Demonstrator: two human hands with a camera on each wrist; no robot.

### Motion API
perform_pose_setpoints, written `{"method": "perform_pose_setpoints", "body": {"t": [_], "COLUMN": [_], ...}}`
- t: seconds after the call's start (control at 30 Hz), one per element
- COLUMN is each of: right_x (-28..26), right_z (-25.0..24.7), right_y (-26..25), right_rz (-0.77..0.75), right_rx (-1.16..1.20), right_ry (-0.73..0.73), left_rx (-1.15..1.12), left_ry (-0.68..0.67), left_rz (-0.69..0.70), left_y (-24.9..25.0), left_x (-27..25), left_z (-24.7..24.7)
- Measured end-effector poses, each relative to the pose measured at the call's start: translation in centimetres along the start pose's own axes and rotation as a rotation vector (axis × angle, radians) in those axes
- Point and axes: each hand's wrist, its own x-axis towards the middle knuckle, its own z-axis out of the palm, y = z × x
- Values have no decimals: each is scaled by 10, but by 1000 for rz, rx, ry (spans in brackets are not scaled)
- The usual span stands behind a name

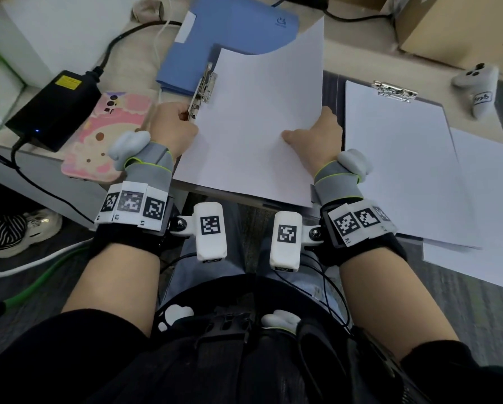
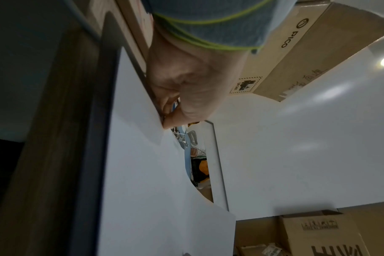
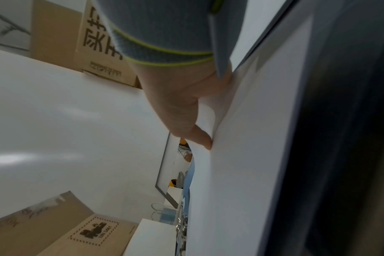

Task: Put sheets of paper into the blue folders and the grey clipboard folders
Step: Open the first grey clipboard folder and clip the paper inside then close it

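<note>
A white sheet of paper (image 1: 259,112) lies tilted over a grey clipboard folder (image 1: 230,197) at the table's front edge. My left hand (image 1: 183,115) grips the metal clip (image 1: 205,86) at the sheet's left edge, fingers curled round its lever. My right hand (image 1: 302,132) pinches the sheet's right edge, thumb on top. In the left wrist view the left hand's fingers (image 2: 171,117) sit at the sheet's edge (image 2: 153,173). The right wrist view shows the right thumb (image 3: 202,140) pressed on the sheet (image 3: 241,164). Blue folders (image 1: 224,33) lie stacked behind.
A second grey clipboard folder with paper (image 1: 396,158) under its clip (image 1: 394,90) lies to the right, with loose sheets (image 1: 492,199) beyond it. A pink phone (image 1: 107,135) and a black power adapter (image 1: 55,106) sit left. A cardboard box (image 1: 463,27) stands back right.
</note>
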Motion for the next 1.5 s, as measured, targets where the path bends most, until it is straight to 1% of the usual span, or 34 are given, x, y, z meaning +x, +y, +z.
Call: {"method": "perform_pose_setpoints", "body": {"t": [0.07, 0.23, 0.3, 0.43, 0.53, 0.63, 0.77, 0.93, 1.0, 1.07, 1.17, 1.3, 1.4, 1.5], "right_x": [0, 4, 9, 14, 16, 19, 22, 24, 24, 24, 24, 23, 22, 22], "right_z": [0, -1, -2, -8, -13, -14, -14, -13, -13, -13, -12, -13, -13, -13], "right_y": [-1, 1, 2, 0, -1, -1, -1, -1, -1, -1, -2, -3, -2, -3], "right_rz": [-12, -33, -22, 8, 15, 34, 53, 63, 63, 63, 70, 64, 64, 64], "right_rx": [-9, -147, -207, -342, -404, -445, -489, -522, -533, -547, -560, -567, -571, -569], "right_ry": [-1, -50, -65, -123, -158, -171, -195, -197, -205, -213, -223, -238, -235, -233], "left_rx": [37, 177, 225, 372, 431, 431, 234, -37, -74, -81, -136, -229, -278, -283], "left_ry": [1, 24, 37, 7, 1, 12, -38, 34, 52, 31, -15, 49, 42, 44], "left_rz": [-17, -30, -31, -9, -42, -102, -113, -58, -38, -34, -102, -73, -84, -167], "left_y": [0, 11, 17, 31, 33, 38, 42, 40, 37, 32, 26, 16, 15, 19], "left_x": [4, 7, 14, 25, 35, 40, 41, 38, 36, 33, 26, 23, 21, 19], "left_z": [0, -3, -1, 5, 8, 13, 13, 5, 3, 1, -3, -5, -4, -9]}}
